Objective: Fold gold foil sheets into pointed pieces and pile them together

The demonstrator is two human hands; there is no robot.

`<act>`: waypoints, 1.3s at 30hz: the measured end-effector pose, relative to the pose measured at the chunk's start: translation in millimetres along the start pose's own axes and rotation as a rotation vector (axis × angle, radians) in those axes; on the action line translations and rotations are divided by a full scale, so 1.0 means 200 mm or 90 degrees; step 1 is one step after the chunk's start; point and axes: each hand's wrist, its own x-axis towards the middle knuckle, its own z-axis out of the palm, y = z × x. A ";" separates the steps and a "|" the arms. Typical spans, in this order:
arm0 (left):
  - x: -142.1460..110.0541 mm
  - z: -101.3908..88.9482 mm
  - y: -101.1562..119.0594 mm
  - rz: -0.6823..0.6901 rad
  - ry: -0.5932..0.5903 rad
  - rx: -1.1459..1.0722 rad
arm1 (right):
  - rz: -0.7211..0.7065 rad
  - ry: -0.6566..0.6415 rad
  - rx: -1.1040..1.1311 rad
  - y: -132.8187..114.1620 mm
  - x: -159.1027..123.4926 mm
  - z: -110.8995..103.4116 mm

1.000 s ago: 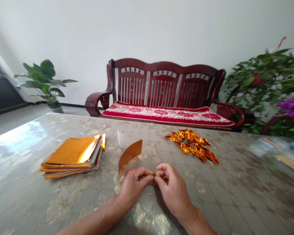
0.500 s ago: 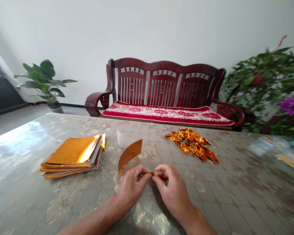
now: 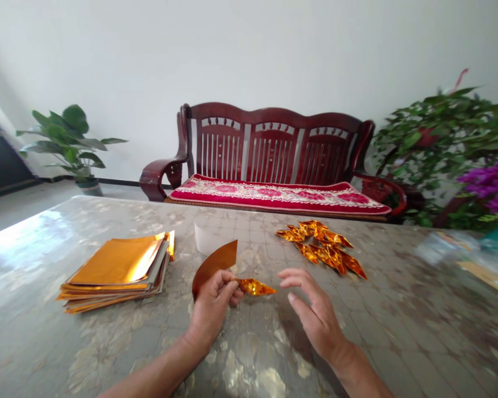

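Observation:
My left hand (image 3: 216, 296) pinches a shiny gold foil piece (image 3: 256, 287), folded to a point that sticks out to the right. Its other end is hidden inside the fingers. Just behind that hand stands a curved strip of orange-gold paper (image 3: 216, 264); whether it joins the held piece, I cannot tell. My right hand (image 3: 313, 309) is open beyond the tip, fingers apart and holding nothing. Several folded, pointed gold foil pieces (image 3: 330, 255) lie in a loose ring farther back on the right.
To the left, a stack of gold foil sheets (image 3: 115, 262) sits on the patterned table (image 3: 149, 354). A curved white sheet (image 3: 211, 239) stands behind the orange strip. Clear plastic and cardboard (image 3: 483, 275) lie at the right edge. Past the table is a wooden bench (image 3: 274, 146).
My right hand has let go of the foil piece and moved right, its fingers spreading. My left hand has shifted slightly left and keeps the piece, whose pointed end now shows.

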 end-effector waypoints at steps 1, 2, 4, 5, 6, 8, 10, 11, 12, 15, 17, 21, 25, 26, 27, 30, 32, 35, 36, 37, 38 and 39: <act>0.00 0.00 0.00 0.002 0.002 -0.001 | -0.009 -0.020 -0.005 0.00 0.00 0.00; 0.00 0.00 0.00 0.003 0.003 -0.003 | -0.016 -0.039 -0.011 0.00 0.01 -0.01; 0.00 0.00 0.00 -0.001 0.000 -0.006 | -0.021 -0.072 -0.023 0.00 0.01 -0.01; 0.00 0.00 0.00 -0.007 -0.003 -0.008 | -0.021 -0.086 -0.028 0.01 0.01 0.00; 0.00 0.00 0.00 -0.014 -0.007 -0.010 | -0.021 -0.097 -0.031 0.02 0.01 0.00; 0.00 0.01 0.00 -0.028 -0.020 -0.018 | -0.027 -0.115 -0.035 0.03 0.01 0.01; -0.01 0.01 0.00 -0.040 -0.035 -0.031 | -0.035 -0.127 -0.036 0.05 0.00 0.02; -0.01 0.01 -0.01 -0.045 -0.041 -0.038 | -0.036 -0.133 -0.036 0.05 0.00 0.03; -0.02 0.01 -0.01 -0.050 -0.047 -0.044 | -0.033 -0.136 -0.036 0.06 0.00 0.04; -0.02 0.02 -0.02 -0.065 -0.062 -0.064 | -0.032 -0.125 -0.034 0.06 -0.01 0.05; -0.02 0.02 -0.03 -0.071 -0.066 -0.079 | -0.046 -0.112 -0.034 0.05 -0.01 0.05; -0.02 0.03 -0.03 -0.075 -0.072 -0.084 | -0.071 -0.107 -0.034 0.04 -0.01 0.05; -0.02 0.03 -0.03 -0.068 -0.073 -0.051 | -0.060 -0.105 -0.036 0.04 -0.01 0.05; -0.02 0.03 -0.02 -0.069 -0.074 -0.041 | -0.059 -0.102 -0.039 0.04 -0.01 0.05; -0.02 0.03 -0.02 -0.070 -0.076 -0.031 | -0.057 -0.101 -0.041 0.04 -0.01 0.05; -0.03 0.03 -0.02 -0.074 -0.082 -0.017 | -0.048 -0.104 -0.045 0.04 -0.01 0.05; -0.03 0.03 -0.02 -0.076 -0.083 -0.020 | -0.048 -0.111 -0.049 0.04 -0.01 0.05; -0.04 0.03 -0.03 -0.074 -0.084 -0.016 | -0.065 -0.112 -0.057 0.03 -0.01 0.06; -0.04 0.03 -0.03 -0.071 -0.084 -0.011 | -0.071 -0.110 -0.061 0.03 -0.01 0.06; -0.04 0.03 -0.03 -0.067 -0.085 -0.005 | -0.077 -0.110 -0.066 0.03 -0.01 0.06; -0.04 0.03 -0.03 -0.063 -0.086 0.002 | -0.081 -0.111 -0.073 0.02 -0.02 0.06; -0.05 0.03 -0.03 -0.059 -0.089 0.008 | -0.085 -0.111 -0.080 0.02 -0.02 0.06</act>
